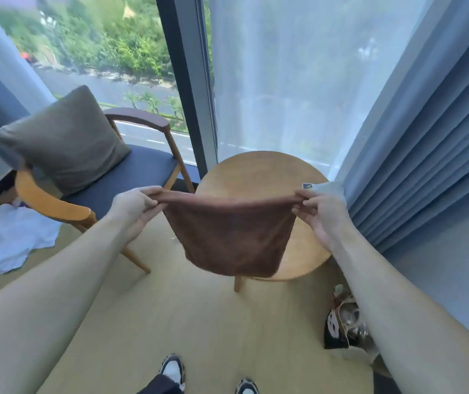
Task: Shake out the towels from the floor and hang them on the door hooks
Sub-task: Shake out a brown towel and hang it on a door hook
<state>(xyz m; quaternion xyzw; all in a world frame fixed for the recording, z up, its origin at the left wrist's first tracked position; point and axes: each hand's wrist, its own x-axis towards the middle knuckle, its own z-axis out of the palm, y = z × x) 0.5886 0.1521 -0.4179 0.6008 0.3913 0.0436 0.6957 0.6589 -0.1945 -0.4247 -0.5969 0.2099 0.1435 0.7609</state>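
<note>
1. A brown towel, soft and napped like microfibre, is held stretched in the air at the centre of the frame, in front of a round wooden table; its top edge is pulled into a shallow sag and its lower edge hangs rounded.
2. One upper corner is pinched by the left hand, fingers curled round the cloth at 9 o'clock from the towel.
3. The other corner is pinched by the right hand at 3 o'clock.
4. A wooden armchair with a dark padded seat and a square grey-brown cushion is seen at 10 o'clock.
5. White cloth is crumpled on the pale wood-grain floor at 9 o'clock.
6. Pleated blue curtains hang at 2 o'clock.
7. A small label on the table is too blurred to be read.
</note>
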